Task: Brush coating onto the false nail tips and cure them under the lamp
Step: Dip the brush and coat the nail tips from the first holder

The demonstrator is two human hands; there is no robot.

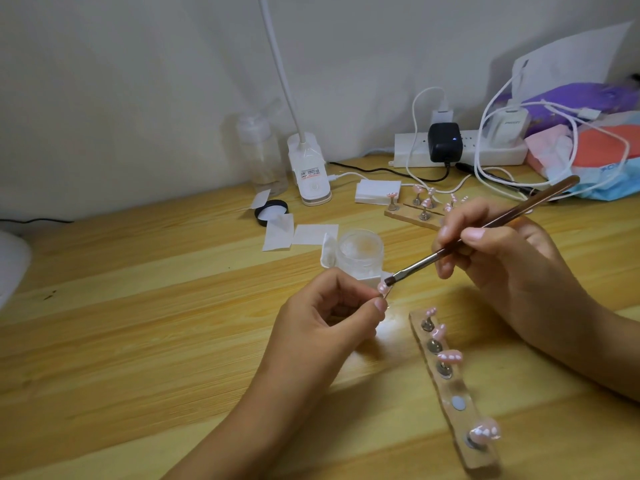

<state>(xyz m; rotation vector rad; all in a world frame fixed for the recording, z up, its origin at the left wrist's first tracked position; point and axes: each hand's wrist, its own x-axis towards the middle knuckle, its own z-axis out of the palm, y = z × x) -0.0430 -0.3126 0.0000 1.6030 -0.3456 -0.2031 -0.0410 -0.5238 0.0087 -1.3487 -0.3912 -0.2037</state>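
My left hand [329,320] pinches a small metal stand topped with a pink nail tip [141,289]. My right hand [498,254] grips a brown-handled brush [485,225], and its bristles touch that tip. Just behind stands an open clear jar of coating [360,251]. A wooden strip holder [450,386] lies at the lower right, carrying several pink tips on stands and one bare magnet spot. A second holder [415,211] with more tips sits further back. A white curing lamp's edge [10,265] shows at the far left.
A white clip desk lamp [311,174], a clear bottle [259,150], a black jar lid [272,212] and white wipes [298,233] lie behind the jar. A power strip [460,147] with chargers and cables, plus bags, fills the back right of the wooden table [138,341].
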